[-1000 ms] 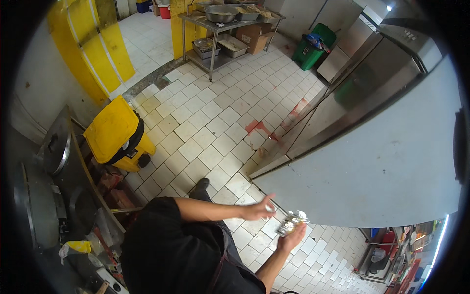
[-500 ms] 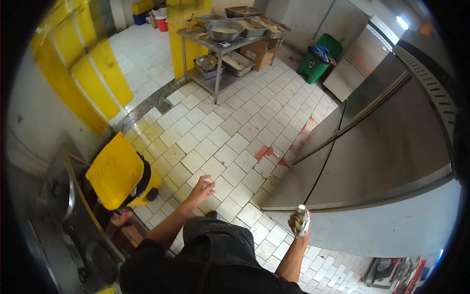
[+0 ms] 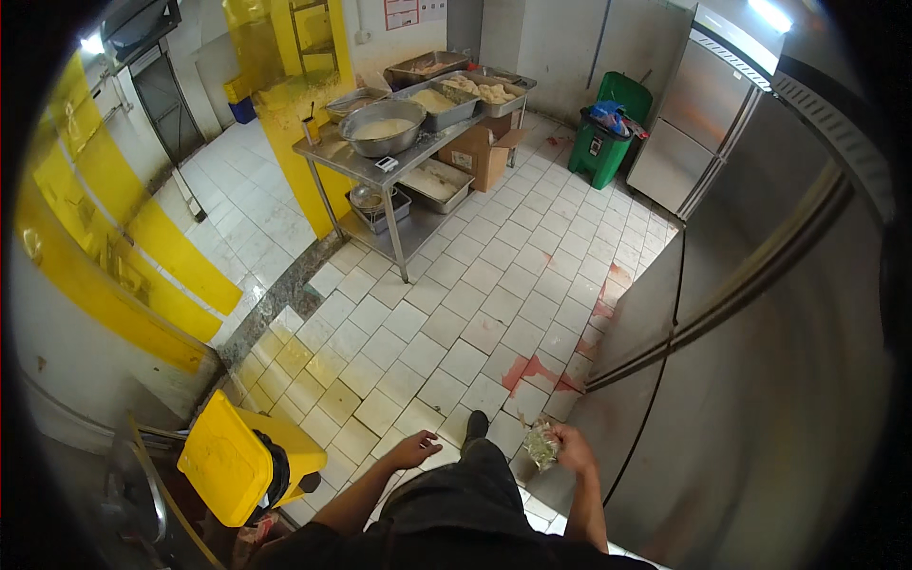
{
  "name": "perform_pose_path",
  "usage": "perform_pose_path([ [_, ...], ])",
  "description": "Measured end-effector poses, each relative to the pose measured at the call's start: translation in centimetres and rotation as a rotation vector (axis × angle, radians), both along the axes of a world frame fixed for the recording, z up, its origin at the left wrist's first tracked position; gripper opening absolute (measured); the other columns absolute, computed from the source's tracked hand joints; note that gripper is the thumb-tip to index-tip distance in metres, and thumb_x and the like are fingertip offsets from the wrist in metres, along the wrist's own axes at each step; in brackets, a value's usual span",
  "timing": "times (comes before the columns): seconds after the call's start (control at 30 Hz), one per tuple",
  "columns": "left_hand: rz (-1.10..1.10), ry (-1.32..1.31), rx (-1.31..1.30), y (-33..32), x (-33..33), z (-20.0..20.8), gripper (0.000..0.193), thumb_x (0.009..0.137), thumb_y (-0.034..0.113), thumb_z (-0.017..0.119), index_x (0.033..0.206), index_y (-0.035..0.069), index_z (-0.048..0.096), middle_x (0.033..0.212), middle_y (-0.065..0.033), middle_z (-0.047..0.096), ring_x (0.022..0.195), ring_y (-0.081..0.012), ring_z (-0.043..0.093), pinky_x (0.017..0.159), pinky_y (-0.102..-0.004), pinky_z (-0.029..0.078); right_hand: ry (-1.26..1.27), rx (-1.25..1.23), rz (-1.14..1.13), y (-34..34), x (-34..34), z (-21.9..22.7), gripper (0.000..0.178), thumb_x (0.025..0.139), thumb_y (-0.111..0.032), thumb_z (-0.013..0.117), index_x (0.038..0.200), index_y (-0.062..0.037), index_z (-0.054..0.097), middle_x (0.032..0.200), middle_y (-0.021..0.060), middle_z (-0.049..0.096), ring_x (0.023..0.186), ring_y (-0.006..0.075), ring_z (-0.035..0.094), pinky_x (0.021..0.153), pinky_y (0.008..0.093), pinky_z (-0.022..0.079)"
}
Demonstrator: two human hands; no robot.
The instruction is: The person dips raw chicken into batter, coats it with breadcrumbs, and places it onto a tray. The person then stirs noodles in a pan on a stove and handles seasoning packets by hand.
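Observation:
My right hand (image 3: pixel 574 452) is closed on a crumpled clear plastic bag (image 3: pixel 541 447), with something pale green showing through it; what exactly is inside I cannot make out. The bag hangs over the tiles beside the steel fridge on the right. Low and to the left of it, my left hand (image 3: pixel 414 450) holds nothing, its fingers loosely bent and apart. The yellow bin (image 3: pixel 228 461) is the thing closest to that hand, further left.
Ahead stands a steel table (image 3: pixel 318 149) bearing a large bowl (image 3: pixel 366 147) and several metal trays. A green bin (image 3: pixel 600 152) stands by the far wall. Tall steel fridges (image 3: pixel 760 380) line the right side. Reddish stains (image 3: pixel 537 369) mark the tiled floor. Yellow strip curtains (image 3: pixel 161 261) hang at left.
I have moved forward, so the table and yellow bin appear nearer. My right hand has turned and lowered, with the bag now hanging to its left. My left hand stays free.

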State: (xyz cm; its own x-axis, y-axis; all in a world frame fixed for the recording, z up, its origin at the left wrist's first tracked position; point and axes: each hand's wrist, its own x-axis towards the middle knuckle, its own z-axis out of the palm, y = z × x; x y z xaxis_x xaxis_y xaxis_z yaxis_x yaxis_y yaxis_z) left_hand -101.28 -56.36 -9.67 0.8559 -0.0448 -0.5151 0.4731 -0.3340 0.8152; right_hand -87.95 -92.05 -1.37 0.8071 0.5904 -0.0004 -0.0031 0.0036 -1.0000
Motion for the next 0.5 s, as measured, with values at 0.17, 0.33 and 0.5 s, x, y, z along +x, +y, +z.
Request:
perform_pose_path([
  [0.17,0.009,0.082,0.214,5.4,10.4,-2.7,0.050,0.085,0.040,0.062,0.114,0.000,0.055,0.096,-0.0170,0.066,0.086,-0.0250,0.065,0.075,-0.0357,0.050,-0.026,-0.198,-0.102,-0.1,15.0,1.2,0.015,0.087,-0.015,0.061,0.093,-0.0008,0.058,0.081,0.0029,0.062,0.071,0.0106,0.056,0.064,0.0262,0.046],
  [0.33,0.524,0.278,0.087,11.6,15.3,-7.4,0.039,0.085,0.031,0.062,0.107,-0.001,0.060,0.095,-0.0181,0.067,0.074,-0.0237,0.067,0.066,-0.0359,0.052,0.293,0.274,-0.194,1.9,28.1,3.5,0.018,0.087,-0.017,0.061,0.086,0.0012,0.059,0.074,0.0054,0.060,0.063,0.0121,0.054,0.057,0.0281,0.044],
  [0.5,-0.696,0.173,0.531,15.7,18.1,-17.7,0.035,0.080,0.029,0.066,0.107,0.007,0.063,0.097,-0.0125,0.067,0.076,-0.0199,0.067,0.067,-0.0324,0.052,0.208,-0.121,-0.119,4.8,42.5,0.2,0.023,0.090,-0.013,0.056,0.107,0.0036,0.056,0.080,0.0050,0.062,0.066,0.0095,0.058,0.060,0.0255,0.049],
])
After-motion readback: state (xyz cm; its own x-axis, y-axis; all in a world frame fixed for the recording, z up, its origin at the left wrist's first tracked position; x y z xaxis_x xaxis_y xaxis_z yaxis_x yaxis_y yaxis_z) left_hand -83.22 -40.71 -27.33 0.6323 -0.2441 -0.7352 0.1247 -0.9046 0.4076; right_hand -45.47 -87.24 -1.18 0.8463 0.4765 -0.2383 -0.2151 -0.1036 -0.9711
